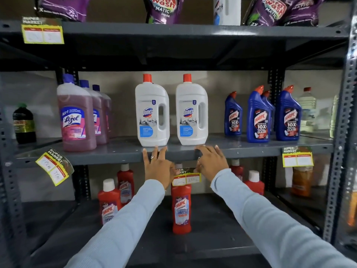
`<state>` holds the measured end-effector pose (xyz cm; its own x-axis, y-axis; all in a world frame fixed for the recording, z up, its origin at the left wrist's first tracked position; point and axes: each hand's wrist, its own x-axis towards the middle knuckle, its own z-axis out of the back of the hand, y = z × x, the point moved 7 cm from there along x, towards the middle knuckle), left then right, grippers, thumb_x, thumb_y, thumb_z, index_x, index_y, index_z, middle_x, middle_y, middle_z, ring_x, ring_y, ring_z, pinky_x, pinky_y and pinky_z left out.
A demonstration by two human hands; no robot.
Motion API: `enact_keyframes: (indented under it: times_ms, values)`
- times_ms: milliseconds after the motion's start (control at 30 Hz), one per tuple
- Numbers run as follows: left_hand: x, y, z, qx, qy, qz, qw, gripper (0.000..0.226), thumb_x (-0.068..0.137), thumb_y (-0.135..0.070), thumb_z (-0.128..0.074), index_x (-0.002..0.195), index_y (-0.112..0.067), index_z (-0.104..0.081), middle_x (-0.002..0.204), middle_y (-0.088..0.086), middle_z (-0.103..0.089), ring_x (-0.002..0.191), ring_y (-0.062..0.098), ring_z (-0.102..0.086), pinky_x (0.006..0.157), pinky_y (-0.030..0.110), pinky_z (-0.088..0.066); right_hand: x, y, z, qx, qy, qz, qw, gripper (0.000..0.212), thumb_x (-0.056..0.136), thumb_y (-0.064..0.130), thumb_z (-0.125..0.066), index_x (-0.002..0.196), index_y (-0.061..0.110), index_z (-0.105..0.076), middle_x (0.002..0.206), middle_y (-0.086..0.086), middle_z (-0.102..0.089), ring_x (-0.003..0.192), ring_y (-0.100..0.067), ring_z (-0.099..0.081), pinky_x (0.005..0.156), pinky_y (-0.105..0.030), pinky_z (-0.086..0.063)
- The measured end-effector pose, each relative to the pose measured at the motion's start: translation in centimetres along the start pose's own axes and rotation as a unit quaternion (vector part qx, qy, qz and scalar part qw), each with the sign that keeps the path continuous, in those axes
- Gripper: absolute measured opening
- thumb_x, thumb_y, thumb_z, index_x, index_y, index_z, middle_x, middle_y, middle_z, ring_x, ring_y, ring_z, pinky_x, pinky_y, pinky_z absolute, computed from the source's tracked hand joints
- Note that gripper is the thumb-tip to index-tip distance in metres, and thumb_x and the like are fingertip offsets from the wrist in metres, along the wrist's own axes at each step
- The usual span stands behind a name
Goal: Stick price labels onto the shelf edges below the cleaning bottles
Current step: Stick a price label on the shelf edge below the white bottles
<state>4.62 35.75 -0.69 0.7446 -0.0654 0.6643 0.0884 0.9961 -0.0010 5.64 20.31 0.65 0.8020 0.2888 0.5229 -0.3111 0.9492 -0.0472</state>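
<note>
I had both hands up at the middle shelf edge [123, 156], just below the two white Domex bottles [152, 113]. My left hand [157, 167] lay with its fingers [145, 157] spread wide, tips reaching over the lip of the shelf. My right hand [211, 163] was likewise splayed, its fingers touching the same edge. Between the two hands sat the price label [186, 177], yellow and red, hanging just under the shelf edge, each hand touching one of its ends; whether the thumbs pinched it I could not tell. Another label [54, 167] hung tilted at the left below the pink Lizol bottles [77, 117], and one [297, 157] sat straight under the blue Harpic bottles [258, 117].
</note>
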Motion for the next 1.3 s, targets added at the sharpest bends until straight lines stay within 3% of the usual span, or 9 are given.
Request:
enact_keyframes:
  times_ms: [133,233,333,500,833,967,1067,1200,1300]
  values:
    - [1.1,1.3,1.3,-0.083,-0.006,-0.011,0.996,0.019,0.08,-0.045,-0.065,0.087,-0.03,-0.074,0.134,-0.004,-0.053,0.126,0.024,-0.041,0.11,0.046,-0.019,1.2,-1.3,1.7,0.137,0.011,-0.097,0.986,0.033,0.073,0.043,-0.075,0.096,0.02,-0.075,0.108,-0.001,-0.072,0.104,-0.023,-0.062,0.099,-0.041,-0.044]
    - [2.2,1.8,2.2,-0.12,0.019,-0.013,0.992,0.025,0.081,-0.047,-0.063,0.087,-0.025,-0.073,0.11,-0.004,-0.064,0.106,0.021,-0.051,0.095,0.038,-0.034,1.8,-1.8,2.2,0.207,0.05,-0.129,0.969,0.027,0.073,0.041,-0.076,0.089,0.019,-0.08,0.106,0.0,-0.075,0.099,-0.025,-0.066,0.096,-0.043,-0.05]
    - [3.0,1.8,2.9,-0.128,0.038,0.001,0.991,0.026,0.082,-0.048,-0.062,0.081,-0.023,-0.069,0.092,-0.001,-0.067,0.091,0.02,-0.055,0.085,0.035,-0.037,1.9,-2.2,2.3,0.241,0.05,-0.15,0.958,0.031,0.071,0.041,-0.079,0.087,0.014,-0.079,0.1,-0.003,-0.076,0.095,-0.026,-0.067,0.093,-0.045,-0.052]
    - [3.7,1.9,3.1,-0.123,0.04,0.008,0.992,0.028,0.084,-0.048,-0.059,0.083,-0.022,-0.07,0.091,0.001,-0.069,0.083,0.018,-0.055,0.083,0.037,-0.045,2.6,-2.7,2.6,0.222,0.041,-0.172,0.959,0.039,0.069,0.051,-0.076,0.089,0.017,-0.076,0.094,-0.004,-0.074,0.092,-0.026,-0.066,0.093,-0.045,-0.052]
    - [5.0,1.9,2.6,-0.101,0.039,0.02,0.994,0.036,0.078,-0.056,-0.06,0.068,-0.022,-0.069,0.083,-0.003,-0.066,0.082,0.018,-0.056,0.072,0.035,-0.046,2.8,-3.5,3.2,0.203,-0.015,-0.204,0.958,0.043,0.061,0.057,-0.079,0.077,0.018,-0.069,0.081,-0.002,-0.071,0.083,-0.025,-0.065,0.09,-0.045,-0.051]
    - [5.0,2.7,2.5,-0.13,0.029,0.045,0.99,0.051,0.072,-0.058,-0.066,0.047,-0.018,-0.045,0.064,0.001,-0.059,0.065,0.019,-0.055,0.056,0.026,-0.038,3.3,-3.9,3.2,0.228,-0.019,-0.196,0.953,0.036,0.058,0.052,-0.084,0.064,0.021,-0.065,0.067,0.004,-0.064,0.077,-0.022,-0.064,0.089,-0.045,-0.052]
    - [4.8,2.8,2.4,-0.129,0.029,0.044,0.99,0.058,0.072,-0.059,-0.065,0.043,-0.018,-0.037,0.053,0.0,-0.05,0.057,0.019,-0.051,0.054,0.024,-0.037,3.4,-3.8,3.3,0.248,-0.019,-0.19,0.95,0.033,0.055,0.044,-0.088,0.056,0.022,-0.063,0.061,0.007,-0.062,0.073,-0.022,-0.065,0.083,-0.044,-0.056]
    - [4.7,3.1,2.2,-0.166,0.046,0.044,0.984,0.051,0.076,-0.047,-0.068,0.045,-0.019,-0.039,0.057,0.0,-0.056,0.06,0.02,-0.054,0.054,0.024,-0.041,3.0,-3.9,3.2,0.282,-0.024,-0.193,0.939,0.027,0.061,0.032,-0.088,0.054,0.024,-0.063,0.068,0.003,-0.07,0.074,-0.021,-0.067,0.081,-0.043,-0.058]
    - [4.3,4.2,2.1,-0.211,0.085,0.035,0.973,0.021,0.08,-0.027,-0.068,0.066,-0.012,-0.066,0.092,0.002,-0.072,0.081,0.023,-0.063,0.071,0.031,-0.051,2.2,-3.9,3.1,0.299,-0.04,-0.192,0.934,0.019,0.074,0.017,-0.079,0.062,0.024,-0.067,0.076,-0.001,-0.075,0.078,-0.021,-0.069,0.086,-0.045,-0.058]
